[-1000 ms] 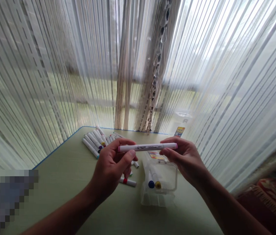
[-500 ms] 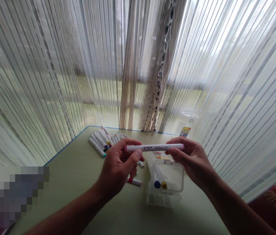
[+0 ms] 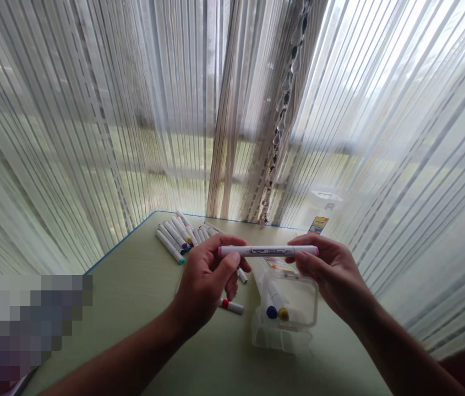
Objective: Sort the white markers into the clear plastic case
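I hold a white marker with pink ends (image 3: 268, 251) level in front of me, above a pale green table (image 3: 133, 297). My left hand (image 3: 207, 280) pinches its left end between thumb and fingers. My right hand (image 3: 331, 272) pinches its right end the same way. Below the marker stands a clear plastic case (image 3: 294, 324) holding two markers, one with a blue cap and one with a yellow cap (image 3: 277, 308). A red-capped marker (image 3: 231, 306) lies on the table under my left hand.
Several white markers (image 3: 178, 236) lie in a row at the table's far left corner. A small colourful card (image 3: 318, 224) stands at the far right edge. Sheer striped curtains (image 3: 232, 110) hang close around the table. A blurred patch covers the lower left.
The view has drifted, so hands, marker and case sit a little further right in the picture. The grip on both ends of the marker is the same.
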Tool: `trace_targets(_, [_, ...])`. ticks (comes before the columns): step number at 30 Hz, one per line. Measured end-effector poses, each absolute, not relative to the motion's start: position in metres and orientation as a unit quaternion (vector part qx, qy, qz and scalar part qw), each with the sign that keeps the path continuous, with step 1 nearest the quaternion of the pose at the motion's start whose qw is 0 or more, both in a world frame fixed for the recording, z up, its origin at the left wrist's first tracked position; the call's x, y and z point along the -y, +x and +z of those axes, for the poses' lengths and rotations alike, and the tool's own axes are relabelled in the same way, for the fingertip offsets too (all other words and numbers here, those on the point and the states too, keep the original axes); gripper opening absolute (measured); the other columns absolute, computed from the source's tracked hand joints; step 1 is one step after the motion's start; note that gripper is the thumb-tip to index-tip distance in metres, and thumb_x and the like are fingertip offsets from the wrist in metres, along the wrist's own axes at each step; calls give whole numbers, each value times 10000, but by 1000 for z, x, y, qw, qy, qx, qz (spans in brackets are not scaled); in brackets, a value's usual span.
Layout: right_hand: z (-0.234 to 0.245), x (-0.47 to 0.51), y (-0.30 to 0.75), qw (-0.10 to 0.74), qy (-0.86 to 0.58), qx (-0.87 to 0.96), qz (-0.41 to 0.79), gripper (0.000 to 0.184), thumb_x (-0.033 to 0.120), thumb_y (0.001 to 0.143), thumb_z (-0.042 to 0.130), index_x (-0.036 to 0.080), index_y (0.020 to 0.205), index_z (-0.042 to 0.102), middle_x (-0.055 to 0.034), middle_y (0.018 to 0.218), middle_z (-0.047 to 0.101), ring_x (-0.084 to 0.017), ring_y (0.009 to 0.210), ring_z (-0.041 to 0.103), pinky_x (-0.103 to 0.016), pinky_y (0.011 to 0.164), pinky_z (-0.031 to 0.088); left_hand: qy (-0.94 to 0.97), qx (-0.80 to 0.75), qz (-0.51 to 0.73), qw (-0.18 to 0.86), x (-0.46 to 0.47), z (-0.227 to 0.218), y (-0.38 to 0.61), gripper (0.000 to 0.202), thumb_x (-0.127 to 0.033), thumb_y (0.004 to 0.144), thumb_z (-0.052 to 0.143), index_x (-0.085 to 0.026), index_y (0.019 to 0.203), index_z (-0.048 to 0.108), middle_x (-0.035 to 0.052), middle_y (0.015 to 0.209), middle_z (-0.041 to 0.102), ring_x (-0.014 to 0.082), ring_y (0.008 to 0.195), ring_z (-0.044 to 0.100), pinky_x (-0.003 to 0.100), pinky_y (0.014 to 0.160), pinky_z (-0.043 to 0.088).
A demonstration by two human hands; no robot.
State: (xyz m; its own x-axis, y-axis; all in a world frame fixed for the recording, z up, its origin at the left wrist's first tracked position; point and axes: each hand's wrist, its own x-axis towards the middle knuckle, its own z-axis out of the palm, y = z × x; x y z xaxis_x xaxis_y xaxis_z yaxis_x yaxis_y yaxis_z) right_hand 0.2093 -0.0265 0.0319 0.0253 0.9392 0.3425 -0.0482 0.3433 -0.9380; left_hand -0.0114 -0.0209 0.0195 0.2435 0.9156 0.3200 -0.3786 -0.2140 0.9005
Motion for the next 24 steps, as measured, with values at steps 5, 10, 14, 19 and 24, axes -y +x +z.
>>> trace_targets(5, [32, 26, 208, 594, -390, 585, 391, 230, 335, 666, 894, 188, 801, 780, -32, 678, 676, -139, 572, 539, -257, 517, 421, 548, -276, 554, 563, 19, 18, -11, 240, -315, 838, 709, -145, 979, 614, -1, 678, 669, 63, 394, 464, 186, 357, 416])
trace_targets(10, [30, 26, 210, 584, -390, 597, 388, 205, 330, 701, 881, 190, 805, 772, -23, 694, 671, -132, 595, 532, -246, 532, 414, 547, -276, 557, 561, 18, 16, -11, 220, -310, 847, 708, -156, 965, 605, -16, 671, 660, 62, 387, 460, 188, 349, 422])
trace_targets(14, [30, 28, 211, 580, -390, 595, 396, 197, 325, 711, 879, 187, 774, 753, -9, 667, 654, -118, 580, 506, -230, 519, 385, 548, -268, 555, 565, 18, 16, -10, 190, -310, 859, 697, -165, 926, 593, -16, 663, 660, 63, 386, 453, 190, 348, 420])
trace_targets(19, [31, 28, 210, 575, -398, 590, 404, 208, 335, 711, 877, 183, 748, 739, -9, 647, 660, -114, 564, 498, -229, 511, 367, 547, -266, 548, 575, 18, 19, -8, 190, -325, 874, 685, -169, 892, 577, -25, 634, 632, 60, 389, 435, 182, 346, 406])
trace_targets(24, [32, 28, 211, 577, -383, 592, 413, 155, 318, 780, 824, 181, 773, 751, -20, 651, 697, -96, 542, 478, -224, 502, 330, 534, -245, 537, 605, 18, 17, -5, 201, -362, 889, 656, -185, 898, 562, -88, 543, 463, 65, 399, 380, 185, 340, 409])
